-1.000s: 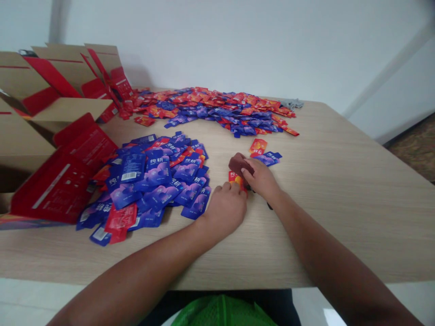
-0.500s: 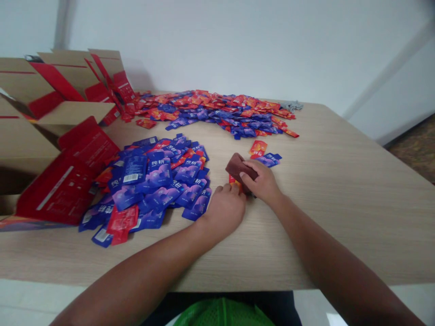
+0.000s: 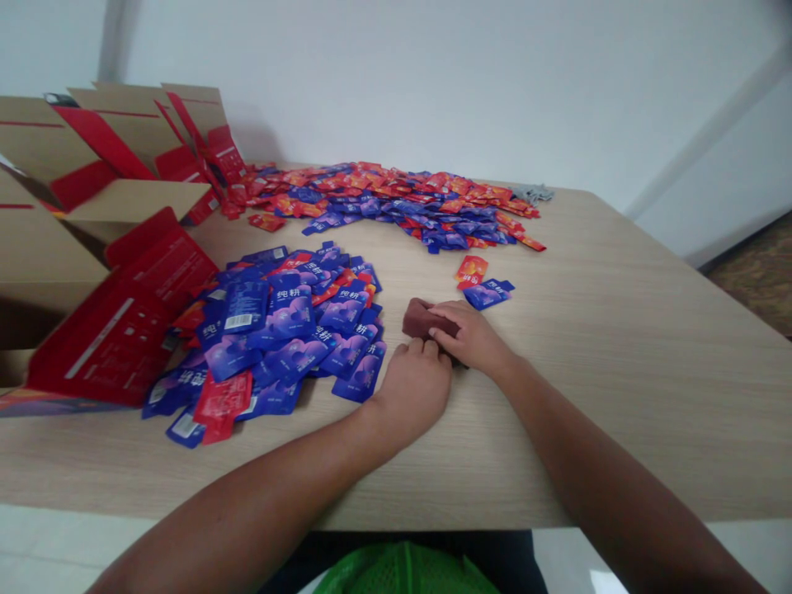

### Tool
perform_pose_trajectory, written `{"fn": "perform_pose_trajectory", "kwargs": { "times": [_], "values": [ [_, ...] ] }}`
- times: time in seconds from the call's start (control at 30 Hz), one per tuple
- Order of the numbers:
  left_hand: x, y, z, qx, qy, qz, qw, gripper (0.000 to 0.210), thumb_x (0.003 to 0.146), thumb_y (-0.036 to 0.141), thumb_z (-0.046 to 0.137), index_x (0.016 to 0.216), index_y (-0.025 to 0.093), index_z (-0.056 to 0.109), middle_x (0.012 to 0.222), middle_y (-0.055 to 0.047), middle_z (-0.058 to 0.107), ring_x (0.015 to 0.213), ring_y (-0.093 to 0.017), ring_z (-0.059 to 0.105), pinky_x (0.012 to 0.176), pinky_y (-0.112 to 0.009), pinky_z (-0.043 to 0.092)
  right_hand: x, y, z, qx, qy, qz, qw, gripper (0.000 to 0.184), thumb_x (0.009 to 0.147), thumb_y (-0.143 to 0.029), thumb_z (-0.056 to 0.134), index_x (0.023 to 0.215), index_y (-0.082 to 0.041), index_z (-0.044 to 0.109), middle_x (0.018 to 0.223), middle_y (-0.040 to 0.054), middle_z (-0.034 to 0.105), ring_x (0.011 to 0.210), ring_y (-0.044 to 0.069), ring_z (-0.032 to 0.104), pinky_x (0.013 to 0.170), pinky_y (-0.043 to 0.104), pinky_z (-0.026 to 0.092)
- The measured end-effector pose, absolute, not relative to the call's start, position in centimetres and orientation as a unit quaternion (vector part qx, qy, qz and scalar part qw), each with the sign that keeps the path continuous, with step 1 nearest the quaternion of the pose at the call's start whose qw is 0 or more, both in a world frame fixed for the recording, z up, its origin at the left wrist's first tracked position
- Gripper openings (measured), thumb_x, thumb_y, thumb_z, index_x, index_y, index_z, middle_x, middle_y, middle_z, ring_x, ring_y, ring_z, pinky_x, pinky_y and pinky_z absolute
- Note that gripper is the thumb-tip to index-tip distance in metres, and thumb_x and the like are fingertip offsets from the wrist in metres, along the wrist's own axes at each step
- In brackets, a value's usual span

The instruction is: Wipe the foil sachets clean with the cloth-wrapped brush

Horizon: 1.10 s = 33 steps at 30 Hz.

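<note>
My right hand (image 3: 473,337) grips a brown pad (image 3: 426,318), block-shaped and soft-looking, with thumb and fingers on its sides. It presses low over the table. My left hand (image 3: 417,381) lies close against the pad's near side, its fingers curled down; what is under them is hidden. A dark edge shows beneath my right palm, too small to name. Just beyond my right hand lie an orange-red sachet (image 3: 471,269) and a purple-blue sachet (image 3: 492,294), touching each other. To the left of my left hand spreads a heap of mostly purple-blue sachets (image 3: 290,318).
A long pile of mixed red and purple sachets (image 3: 396,194) runs along the wall, with a grey crumpled thing (image 3: 533,194) at its right end. Open cardboard boxes with red flaps (image 3: 92,346) crowd the left. The table's (image 3: 619,346) near edge runs before me.
The brown pad has tipped and shifted slightly left and towards me, covering the orange-red sachet that showed by my left fingers. My right hand has moved with it, uncovering more of the purple-blue sachet.
</note>
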<state>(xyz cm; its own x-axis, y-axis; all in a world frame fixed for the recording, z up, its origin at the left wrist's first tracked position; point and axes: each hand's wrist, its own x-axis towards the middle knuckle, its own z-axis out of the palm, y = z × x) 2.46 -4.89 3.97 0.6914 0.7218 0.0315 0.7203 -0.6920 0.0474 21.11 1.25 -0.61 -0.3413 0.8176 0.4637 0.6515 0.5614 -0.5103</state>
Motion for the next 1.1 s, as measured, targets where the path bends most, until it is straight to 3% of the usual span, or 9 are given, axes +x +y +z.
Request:
{"fn": "perform_pose_trajectory", "kwargs": {
  "times": [0.43,0.8,1.1],
  "values": [
    [2.5,-4.9,4.0,0.917,0.398,0.014,0.015,0.032,0.107,0.028,0.049,0.119,0.011,0.073,0.120,-0.022,0.069,0.111,-0.036,0.063,0.087,-0.048,0.055,22.0,2.6,-1.3,-0.537,-0.760,0.132,0.342,0.030,0.096,-0.030,0.065,0.122,-0.021,0.075,0.114,0.0109,0.077,0.101,0.029,0.068,0.092,0.045,0.053],
    [2.4,-4.6,3.6,0.917,0.397,0.020,0.017,0.032,0.107,0.031,0.049,0.121,0.012,0.071,0.122,-0.020,0.068,0.112,-0.035,0.061,0.088,-0.047,0.054,22.5,3.2,-2.1,-0.614,-0.709,0.068,0.339,0.034,0.098,-0.033,0.059,0.125,-0.019,0.073,0.124,0.0157,0.076,0.113,0.034,0.067,0.104,0.051,0.052],
    [2.2,-4.5,3.7,0.920,0.391,0.032,0.019,0.029,0.106,0.031,0.051,0.115,0.014,0.073,0.118,-0.018,0.068,0.111,-0.035,0.061,0.088,-0.048,0.055,21.6,1.5,-0.8,-0.563,-0.688,0.096,0.447,0.033,0.101,-0.040,0.060,0.126,-0.022,0.071,0.119,0.0118,0.077,0.109,0.033,0.071,0.099,0.050,0.057]
  ]
}}
